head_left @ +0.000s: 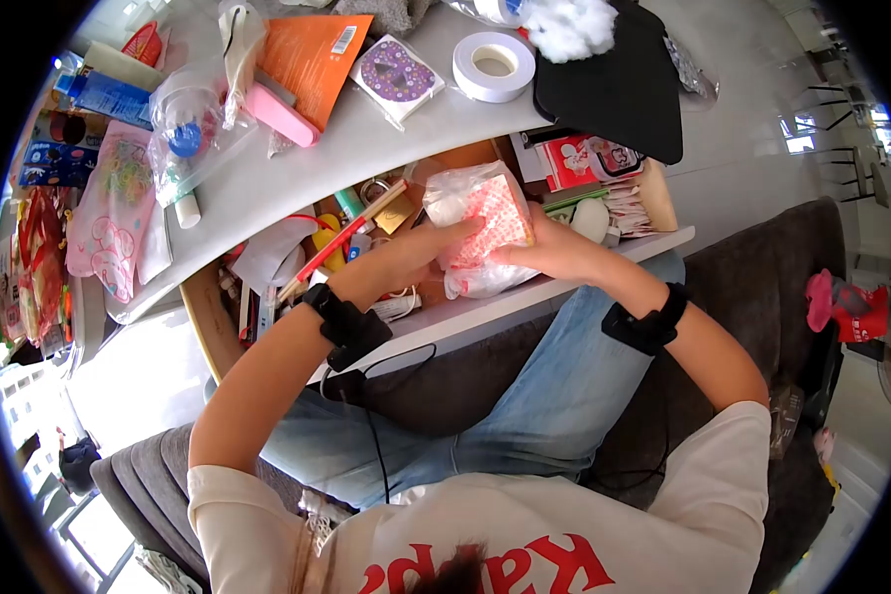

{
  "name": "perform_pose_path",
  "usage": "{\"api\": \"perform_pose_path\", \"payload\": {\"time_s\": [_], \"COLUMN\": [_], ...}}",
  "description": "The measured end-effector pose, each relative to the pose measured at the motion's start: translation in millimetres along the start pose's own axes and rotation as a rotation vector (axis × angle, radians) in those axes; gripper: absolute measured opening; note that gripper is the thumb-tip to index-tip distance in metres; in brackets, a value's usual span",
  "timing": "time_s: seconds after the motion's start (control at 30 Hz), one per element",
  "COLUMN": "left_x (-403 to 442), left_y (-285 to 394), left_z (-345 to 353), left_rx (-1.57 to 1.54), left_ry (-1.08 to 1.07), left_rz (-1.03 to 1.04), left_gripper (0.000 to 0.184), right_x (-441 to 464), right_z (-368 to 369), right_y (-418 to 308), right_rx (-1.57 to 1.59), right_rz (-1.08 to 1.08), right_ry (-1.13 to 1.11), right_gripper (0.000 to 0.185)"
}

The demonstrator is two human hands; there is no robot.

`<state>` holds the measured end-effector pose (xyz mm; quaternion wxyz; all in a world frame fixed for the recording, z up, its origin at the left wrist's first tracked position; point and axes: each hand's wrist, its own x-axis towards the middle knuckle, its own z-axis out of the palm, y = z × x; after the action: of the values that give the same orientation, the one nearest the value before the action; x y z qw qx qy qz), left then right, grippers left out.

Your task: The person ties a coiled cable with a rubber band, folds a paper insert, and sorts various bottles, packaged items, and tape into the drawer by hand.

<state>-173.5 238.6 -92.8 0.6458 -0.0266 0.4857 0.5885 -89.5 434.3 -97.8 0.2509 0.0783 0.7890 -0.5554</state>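
Over the open drawer (pixel 416 322) I hold a clear plastic bag (pixel 446 184) with a pink-and-white patterned packet (pixel 499 213) in it. My left hand (pixel 436 244) grips the bag from the left, its thumb lying across the packet. From the right, my right hand (pixel 556 246) closes on the packet's edge and lower corner. Just left of the bag, a brass padlock (pixel 394 213) and a long red stick-like thing (pixel 339 244) lie in the drawer. A white rounded object (pixel 591 220) sits right of my right hand. The fingers under the bag are hidden.
On the desk (pixel 297 183) lie a roll of white tape (pixel 493 67), an orange envelope (pixel 312 69), a purple patterned packet (pixel 397 77) and a black mat (pixel 624 89) with white fluff (pixel 567 28). Red-and-white packets (pixel 568 161) fill the drawer's right end. A dark sofa (pixel 762 297) stands behind.
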Motion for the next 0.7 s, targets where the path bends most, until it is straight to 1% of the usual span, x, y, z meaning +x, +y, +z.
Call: {"api": "perform_pose_path", "payload": {"time_s": [0.03,0.1,0.13,0.17,0.2,0.23,0.3,0.37,0.4,0.43,0.5,0.53,0.63,0.67,0.7], "left_x": [-1.1,1.1,2.7,3.8,2.9,3.1,44.2,47.6,26.1,10.9,-0.3,-3.9,-1.5,-3.0,2.9], "left_y": [-2.8,-4.4,-4.6,-4.9,-3.8,-3.8,-35.7,-33.4,-16.7,-4.4,3.5,4.8,10.8,9.1,8.8], "left_z": [-0.8,-0.2,2.1,2.5,4.5,5.6,-22.0,-24.1,-8.5,2.8,4.2,0.7,-23.9,-26.8,-37.3], "left_rx": [0.024,0.085,0.119,0.181,0.239,0.297,0.444,0.538,0.553,0.566,0.554,0.547,0.115,0.042,0.446], "left_ry": [0.007,0.017,0.096,0.115,0.135,0.154,0.374,0.429,0.373,0.315,0.282,0.264,0.183,0.185,0.233], "left_rz": [0.014,0.052,0.019,0.041,0.062,0.081,0.125,0.183,0.21,0.235,0.255,0.264,0.292,0.37,0.502], "left_gripper": [0.046,0.046,0.045,0.045,0.045,0.045,0.045,0.046,0.046,0.047,0.043,0.042,0.039,0.039,0.039], "right_x": [2.6,0.4,-3.3,-7.5,-13.8,-19.8,-28.5,-15.5,-11.2,-11.7,-12.1,-10.9,-8.2,-8.6,-9.1], "right_z": [1.0,2.9,3.4,2.5,-1.2,-5.4,-10.9,0.5,4.6,2.5,-2.0,-2.7,-4.7,-3.9,-3.2], "right_y": [7.0,9.7,6.1,2.8,-7.2,-20.1,-40.1,-2.5,10.6,1.6,-23.6,-23.3,-24.1,-24.5,-25.0], "right_rx": [-0.081,-0.141,-0.189,-0.238,-0.244,-0.271,-0.329,-0.495,-0.574,-0.59,-0.615,-0.607,-0.579,-0.56,-0.541], "right_rz": [-0.003,-0.05,-0.085,-0.116,-0.08,-0.003,0.15,-0.057,-0.159,-0.096,0.034,0.058,0.109,0.119,0.13], "right_ry": [0.013,0.044,0.057,0.068,0.024,-0.024,-0.125,-0.007,0.053,0.013,-0.07,-0.088,-0.117,-0.108,-0.1], "right_gripper": [0.086,0.076,0.073,0.069,0.057,0.056,0.053,0.053,0.053,0.055,0.059,0.058,0.059,0.059,0.059]}}
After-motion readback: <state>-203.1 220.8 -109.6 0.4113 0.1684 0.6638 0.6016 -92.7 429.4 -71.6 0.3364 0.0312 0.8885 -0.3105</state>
